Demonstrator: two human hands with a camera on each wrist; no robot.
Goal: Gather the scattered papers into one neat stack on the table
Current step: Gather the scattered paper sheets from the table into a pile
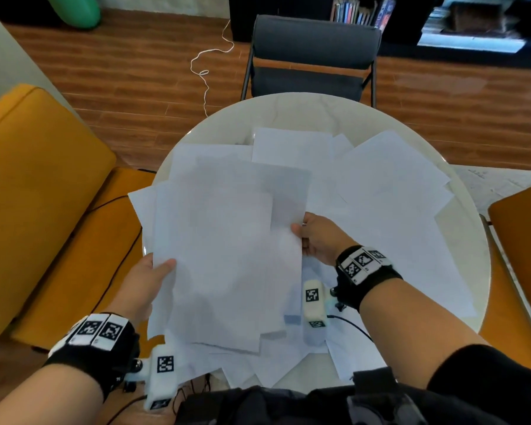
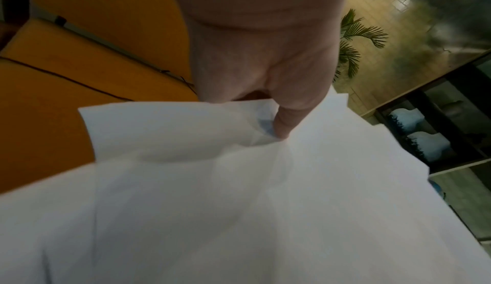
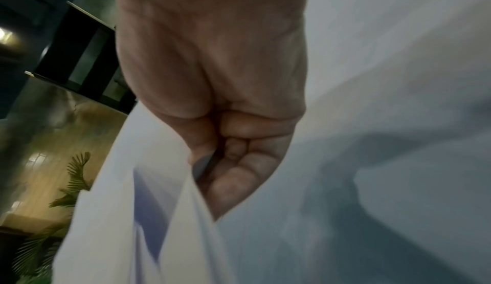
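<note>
A loose bundle of white papers (image 1: 227, 256) is held above the round white table (image 1: 292, 108), its sheets uneven and fanned. My left hand (image 1: 154, 271) pinches the bundle's left edge, thumb on top; in the left wrist view the left hand (image 2: 276, 124) presses its thumb into the papers (image 2: 239, 204). My right hand (image 1: 307, 234) grips the right edge, and in the right wrist view the right hand (image 3: 228, 162) curls its fingers round the papers (image 3: 164, 215). More scattered papers (image 1: 390, 191) lie spread over the table's far and right parts.
A dark grey chair (image 1: 313, 59) stands at the table's far side. Yellow-orange seats sit at the left (image 1: 40, 185) and right (image 1: 521, 228). A white cord (image 1: 209, 65) trails over the wooden floor. Black cables hang near the table's near edge.
</note>
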